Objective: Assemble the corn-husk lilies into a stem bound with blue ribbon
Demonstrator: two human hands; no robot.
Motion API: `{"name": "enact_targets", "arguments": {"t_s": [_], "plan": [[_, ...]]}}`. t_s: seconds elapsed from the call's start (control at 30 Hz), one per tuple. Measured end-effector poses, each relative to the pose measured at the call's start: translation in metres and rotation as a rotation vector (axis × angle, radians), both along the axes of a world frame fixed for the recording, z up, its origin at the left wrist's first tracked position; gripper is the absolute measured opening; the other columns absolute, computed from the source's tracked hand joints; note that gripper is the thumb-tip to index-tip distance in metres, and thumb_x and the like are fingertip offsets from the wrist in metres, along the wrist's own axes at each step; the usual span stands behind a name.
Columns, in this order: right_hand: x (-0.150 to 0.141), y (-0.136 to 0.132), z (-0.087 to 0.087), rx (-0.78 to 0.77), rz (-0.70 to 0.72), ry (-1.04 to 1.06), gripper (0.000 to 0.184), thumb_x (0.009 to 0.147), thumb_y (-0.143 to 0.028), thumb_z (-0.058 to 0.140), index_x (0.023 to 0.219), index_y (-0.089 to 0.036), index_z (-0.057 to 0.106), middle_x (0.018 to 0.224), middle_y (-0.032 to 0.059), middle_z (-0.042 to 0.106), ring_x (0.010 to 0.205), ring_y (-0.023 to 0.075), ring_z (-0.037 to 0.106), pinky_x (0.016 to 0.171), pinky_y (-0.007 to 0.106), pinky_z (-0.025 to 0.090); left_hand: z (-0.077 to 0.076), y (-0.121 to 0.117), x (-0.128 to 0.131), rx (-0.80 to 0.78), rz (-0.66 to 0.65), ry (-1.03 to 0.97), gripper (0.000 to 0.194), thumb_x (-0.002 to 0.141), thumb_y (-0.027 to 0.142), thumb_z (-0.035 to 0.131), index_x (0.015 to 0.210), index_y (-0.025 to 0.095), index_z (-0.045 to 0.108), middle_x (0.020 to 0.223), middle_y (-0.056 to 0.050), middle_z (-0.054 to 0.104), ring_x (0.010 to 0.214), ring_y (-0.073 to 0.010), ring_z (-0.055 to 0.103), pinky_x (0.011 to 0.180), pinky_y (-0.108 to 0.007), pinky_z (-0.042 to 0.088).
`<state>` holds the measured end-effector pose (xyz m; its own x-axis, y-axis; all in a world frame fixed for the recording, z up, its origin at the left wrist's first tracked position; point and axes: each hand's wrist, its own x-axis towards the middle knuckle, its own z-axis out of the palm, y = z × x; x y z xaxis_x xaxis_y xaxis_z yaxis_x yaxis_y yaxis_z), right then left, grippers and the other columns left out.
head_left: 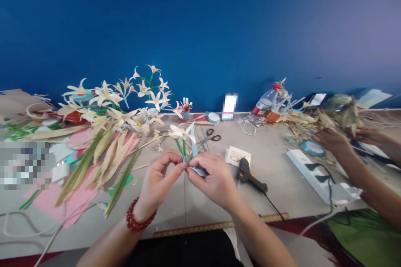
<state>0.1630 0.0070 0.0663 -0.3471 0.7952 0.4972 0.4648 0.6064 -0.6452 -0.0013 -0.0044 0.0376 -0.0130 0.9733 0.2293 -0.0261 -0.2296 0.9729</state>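
My left hand pinches the green stems of a small artificial flower with cream-white petals. The flower stands upright just above my fingertips. My right hand is closed beside it, thumb and forefinger on a strip of light blue tape. One part of the strip rises beside the flower and another part shows under my right fingers. Both sets of fingertips meet at the lower end of the stems, and the exact grip there is hidden. Behind them on the table lies a pair of black-handled scissors.
A black glue gun lies to the right, near a white power strip. Cream flowers, corn husks and pink paper cover the left. A tape roll is at the back. At right, another person's hands handle dry husks.
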Motion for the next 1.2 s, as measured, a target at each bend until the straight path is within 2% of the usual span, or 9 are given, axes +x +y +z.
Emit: {"name": "enact_targets", "arguments": {"t_s": [0.13, 0.3, 0.53, 0.63, 0.77, 0.93, 1.0, 1.13, 1.2], "plan": [[0.004, -0.001, 0.006, -0.042, 0.032, 0.015, 0.011, 0.085, -0.021, 0.062, 0.074, -0.019, 0.064, 0.06, -0.0018, 0.058, 0.057, 0.0114, 0.051, 0.059, 0.024, 0.037, 0.007, -0.001, 0.0, 0.017, 0.018, 0.064, 0.01, 0.085, 0.025, 0.065, 0.077, 0.019, 0.064, 0.078, -0.002, 0.061, 0.076, -0.0164, 0.056, 0.072, -0.027, 0.044], [0.006, -0.001, 0.005, -0.285, 0.084, 0.208, 0.012, 0.084, -0.023, 0.063, 0.076, -0.017, 0.068, 0.064, -0.0007, 0.064, 0.053, 0.009, 0.047, 0.051, 0.021, 0.035, 0.002, -0.002, -0.001, 0.071, 0.031, 0.061, 0.011, 0.085, 0.023, 0.064, 0.075, 0.018, 0.066, 0.075, -0.001, 0.06, 0.073, -0.0148, 0.054, 0.069, -0.026, 0.042], [0.0, -0.002, -0.005, -0.607, 0.13, 0.524, 0.019, 0.078, -0.033, 0.07, 0.07, -0.016, 0.067, 0.063, -0.0007, 0.059, 0.054, 0.009, 0.043, 0.049, 0.021, 0.031, -0.011, -0.003, 0.002, 0.061, -0.014, -0.242, 0.007, 0.084, 0.021, 0.067, 0.08, 0.021, 0.073, 0.078, -0.002, 0.061, 0.075, -0.0155, 0.054, 0.069, -0.027, 0.042], [-0.003, -0.002, -0.009, -0.73, 0.198, 0.634, 0.025, 0.075, -0.037, 0.075, 0.067, -0.016, 0.064, 0.059, -0.0029, 0.052, 0.052, 0.0076, 0.037, 0.047, 0.021, 0.027, -0.012, -0.003, 0.0, 0.06, -0.093, -0.319, 0.007, 0.082, 0.023, 0.069, 0.083, 0.023, 0.076, 0.079, -0.004, 0.064, 0.079, -0.0179, 0.056, 0.072, -0.029, 0.044], [-0.006, -0.001, -0.012, -0.827, 0.246, 0.694, 0.03, 0.07, -0.038, 0.08, 0.065, -0.016, 0.06, 0.056, -0.0052, 0.047, 0.05, 0.0063, 0.031, 0.047, 0.021, 0.024, -0.01, -0.003, -0.001, -0.043, -0.179, -0.442, 0.005, 0.078, 0.025, 0.073, 0.081, 0.025, 0.077, 0.074, -0.003, 0.065, 0.075, -0.0167, 0.056, 0.07, -0.029, 0.044], [-0.006, 0.0, -0.014, -0.773, 0.276, 0.694, 0.031, 0.071, -0.04, 0.078, 0.066, -0.017, 0.057, 0.059, -0.0055, 0.047, 0.05, 0.0059, 0.032, 0.047, 0.021, 0.027, -0.009, -0.003, 0.002, -0.087, -0.203, -0.506, 0.002, 0.076, 0.025, 0.076, 0.077, 0.025, 0.077, 0.076, -0.002, 0.068, 0.078, -0.0167, 0.059, 0.073, -0.029, 0.046], [-0.006, -0.001, -0.013, -0.68, 0.243, 0.646, 0.029, 0.075, -0.039, 0.075, 0.068, -0.017, 0.058, 0.061, -0.0045, 0.05, 0.051, 0.0066, 0.035, 0.048, 0.021, 0.03, -0.01, -0.004, 0.003, -0.083, -0.166, -0.499, 0.003, 0.076, 0.024, 0.076, 0.079, 0.024, 0.077, 0.079, -0.003, 0.069, 0.079, -0.0169, 0.06, 0.074, -0.028, 0.047], [-0.006, -0.004, -0.01, -0.426, 0.126, 0.425, 0.015, 0.081, -0.03, 0.066, 0.072, -0.018, 0.063, 0.065, -0.0011, 0.06, 0.056, 0.0103, 0.047, 0.053, 0.022, 0.038, -0.011, -0.006, 0.005, -0.102, -0.123, -0.496, 0.021, 0.075, 0.022, 0.077, 0.095, 0.026, 0.074, 0.091, -0.003, 0.069, 0.077, -0.0142, 0.06, 0.068, -0.024, 0.048], [-0.006, -0.005, -0.007, -0.315, 0.069, 0.332, 0.011, 0.081, -0.025, 0.063, 0.073, -0.018, 0.064, 0.067, 0.0, 0.064, 0.058, 0.0113, 0.051, 0.057, 0.023, 0.04, -0.01, -0.007, 0.005, -0.112, -0.118, -0.5, 0.019, 0.075, 0.019, 0.077, 0.092, 0.025, 0.072, 0.09, -0.001, 0.067, 0.077, -0.0126, 0.059, 0.07, -0.023, 0.048]]}}
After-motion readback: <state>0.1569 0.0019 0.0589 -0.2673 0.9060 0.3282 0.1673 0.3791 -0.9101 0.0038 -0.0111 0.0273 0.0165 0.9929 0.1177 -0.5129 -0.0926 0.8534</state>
